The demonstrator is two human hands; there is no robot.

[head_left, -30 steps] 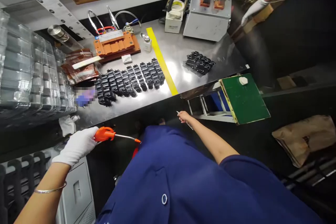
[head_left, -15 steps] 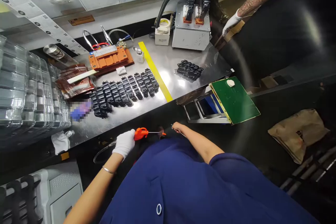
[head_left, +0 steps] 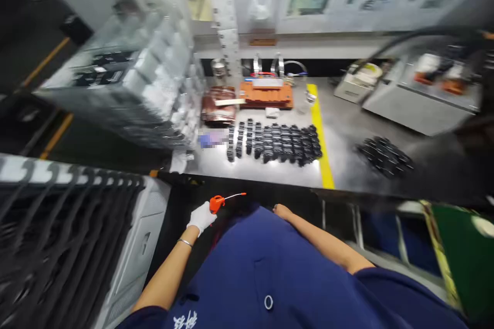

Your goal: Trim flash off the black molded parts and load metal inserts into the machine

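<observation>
My left hand (head_left: 201, 217) wears a white glove and is closed round an orange air blow gun (head_left: 218, 202), whose thin nozzle points right, below the front edge of the steel bench (head_left: 347, 128). My bare right hand (head_left: 281, 211) rests against the front of my blue coat; its fingers are mostly hidden, and I cannot make out whether anything is in it. On the bench ahead lie rows of black parts (head_left: 276, 141) left of a yellow stripe (head_left: 320, 133). A smaller heap of black parts (head_left: 386, 156) lies right of the stripe.
An orange fixture (head_left: 266, 95) and brown trays (head_left: 218, 105) stand at the back of the bench. Stacked clear plastic trays (head_left: 127, 82) rise at the left. Grey machines (head_left: 420, 95) stand at the right. A white cabinet (head_left: 142, 231) is low left; a green board (head_left: 466, 252) low right.
The view has swung left and pulled back, and it is blurred. My left hand still holds the blow gun, with its nozzle tilted up slightly. The co-worker's gloved hand has left the view.
</observation>
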